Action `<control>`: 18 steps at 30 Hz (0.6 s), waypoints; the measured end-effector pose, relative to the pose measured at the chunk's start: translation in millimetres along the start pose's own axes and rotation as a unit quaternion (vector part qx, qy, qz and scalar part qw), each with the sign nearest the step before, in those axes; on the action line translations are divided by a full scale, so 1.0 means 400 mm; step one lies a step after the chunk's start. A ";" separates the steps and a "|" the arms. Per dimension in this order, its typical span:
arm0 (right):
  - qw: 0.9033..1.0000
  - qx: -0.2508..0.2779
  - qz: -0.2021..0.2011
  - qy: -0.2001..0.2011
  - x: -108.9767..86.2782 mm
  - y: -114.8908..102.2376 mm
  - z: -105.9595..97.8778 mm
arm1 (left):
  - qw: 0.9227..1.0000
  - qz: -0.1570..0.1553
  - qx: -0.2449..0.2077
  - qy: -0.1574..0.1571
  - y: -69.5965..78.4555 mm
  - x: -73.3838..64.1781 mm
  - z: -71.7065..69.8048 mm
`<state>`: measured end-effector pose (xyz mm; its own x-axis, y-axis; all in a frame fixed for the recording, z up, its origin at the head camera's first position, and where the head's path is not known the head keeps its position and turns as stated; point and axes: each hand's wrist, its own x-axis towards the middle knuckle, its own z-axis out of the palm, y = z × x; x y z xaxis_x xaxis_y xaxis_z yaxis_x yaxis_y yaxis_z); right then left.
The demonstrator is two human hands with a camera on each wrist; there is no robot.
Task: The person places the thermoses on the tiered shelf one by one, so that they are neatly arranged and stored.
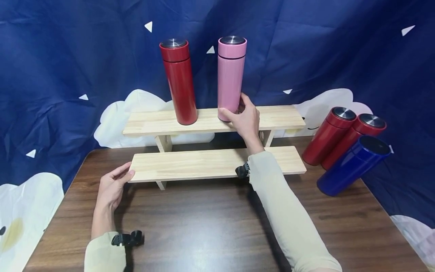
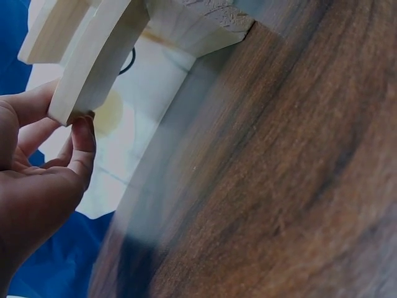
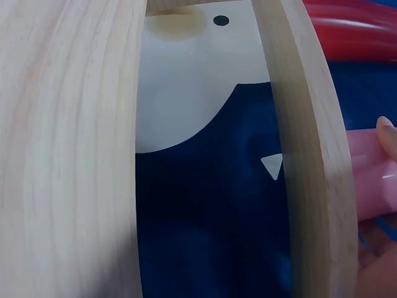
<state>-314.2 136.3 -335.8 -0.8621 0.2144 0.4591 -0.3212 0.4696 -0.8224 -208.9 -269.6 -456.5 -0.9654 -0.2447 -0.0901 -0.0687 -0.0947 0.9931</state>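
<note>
While standing upright on the upper shelf beside a red bottle, being gripped low on its body by the curled right hand: a glossy pink bottle with a steel cap. Resting relaxed against the lower shelf's left end, the left hand. Leaning at the table's right: two red bottles, one blue bottle, bases partly hidden.

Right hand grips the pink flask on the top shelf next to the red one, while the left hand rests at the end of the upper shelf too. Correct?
Not quite: the left hand touches the end of the lower shelf, as the head view shows. The right hand does grip the pink flask beside the red flask on the top shelf.
</note>
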 end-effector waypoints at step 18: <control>0.997 0.068 0.007 -0.034 -0.013 0.007 -0.029 | 1.000 0.009 -0.001 -0.006 -0.002 0.000 0.003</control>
<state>-306.2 146.4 -336.7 -0.8899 0.1587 0.4278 -0.3557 0.3459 -0.8683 -209.0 -268.4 -457.2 -0.9693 -0.2352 -0.0710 -0.0505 -0.0922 0.9945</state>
